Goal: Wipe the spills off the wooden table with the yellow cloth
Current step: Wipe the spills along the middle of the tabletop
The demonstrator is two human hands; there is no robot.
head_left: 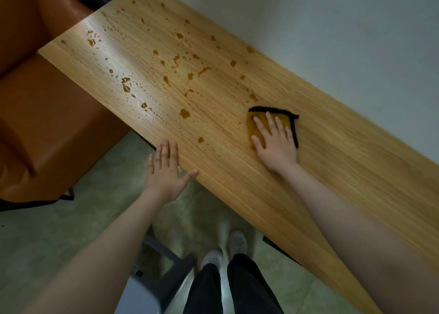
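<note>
Yellow cloth (255,128) with a black edge lies flat on the wooden surface (332,161), toward the wall side, and my right hand (275,142) presses down on it with the fingers straight and spread, covering most of it. My left hand (166,168) is released, fingers straight and close together, with the thumb and fingertips touching the near edge of the surface while the palm hangs over the floor (42,237). Brown spills (184,113) dot the wood to the left of the cloth, from small drops to bigger puddles, spreading well up toward the far end where light glares on the grain. The part of the surface to the right of the cloth looks dry. An orange seat (47,123) stands at the left, partly under the far end. Below I see my dark trousers (242,287) and pale shoes (237,242).
</note>
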